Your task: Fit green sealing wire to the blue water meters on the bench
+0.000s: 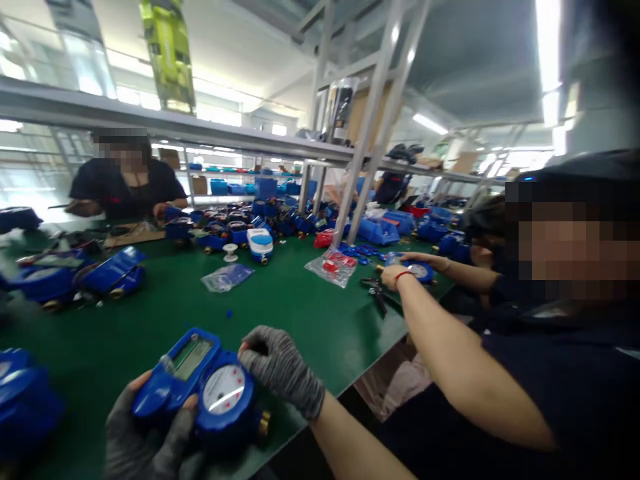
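Observation:
A blue water meter (pixel 170 393) with a display window (pixel 194 359) and a round white dial (pixel 223 389) tilts above the near edge of the green table. My left hand (pixel 145 433), in a grey fingerless glove, grips its lower left side, thumb on the front. A brass threaded end (pixel 264 424) sticks out at the meter's right. My right hand (pixel 283 367), gloved alike, is by the dial's upper right rim, its fingers curled into a pinch. Whatever those fingertips hold, if anything, is hidden, and I cannot tell if they touch the meter.
More blue meters (pixel 113 272) lie at the left and along the back of the green table (pixel 300 307). A plastic bag (pixel 227 277), red parts in a bag (pixel 333 265) and pliers (pixel 376 293) lie ahead. A co-worker's arm (pixel 450 347) reaches in from the right; another person (pixel 127 180) sits opposite.

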`<act>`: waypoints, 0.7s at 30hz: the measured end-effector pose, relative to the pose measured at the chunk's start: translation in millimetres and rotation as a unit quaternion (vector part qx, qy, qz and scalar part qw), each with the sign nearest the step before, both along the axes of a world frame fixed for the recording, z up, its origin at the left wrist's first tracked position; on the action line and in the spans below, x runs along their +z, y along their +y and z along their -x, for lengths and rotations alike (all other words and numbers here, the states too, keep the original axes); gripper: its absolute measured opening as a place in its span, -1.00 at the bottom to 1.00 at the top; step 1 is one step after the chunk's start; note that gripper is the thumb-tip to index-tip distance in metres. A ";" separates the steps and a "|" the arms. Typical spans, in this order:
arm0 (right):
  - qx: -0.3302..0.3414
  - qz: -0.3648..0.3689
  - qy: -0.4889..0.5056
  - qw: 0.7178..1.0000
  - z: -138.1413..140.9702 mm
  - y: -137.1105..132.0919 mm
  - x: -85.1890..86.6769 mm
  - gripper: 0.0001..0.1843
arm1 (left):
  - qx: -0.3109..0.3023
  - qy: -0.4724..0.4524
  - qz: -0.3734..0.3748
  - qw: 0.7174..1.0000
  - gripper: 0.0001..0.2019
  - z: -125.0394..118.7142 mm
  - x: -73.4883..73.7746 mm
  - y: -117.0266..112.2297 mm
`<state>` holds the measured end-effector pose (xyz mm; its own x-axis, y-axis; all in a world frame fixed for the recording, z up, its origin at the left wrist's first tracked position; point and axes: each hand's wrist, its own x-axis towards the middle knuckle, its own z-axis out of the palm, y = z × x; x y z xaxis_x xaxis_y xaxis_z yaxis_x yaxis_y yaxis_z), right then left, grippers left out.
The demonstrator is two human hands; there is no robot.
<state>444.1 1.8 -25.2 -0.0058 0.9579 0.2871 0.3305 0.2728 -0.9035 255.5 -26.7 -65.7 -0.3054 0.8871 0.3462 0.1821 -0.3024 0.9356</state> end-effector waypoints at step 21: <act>0.002 -0.024 -0.249 0.968 19.3 29.0 12.9 -0.91 | 0.039 0.027 0.062 0.997 -0.28 9.2 -12.0 3.0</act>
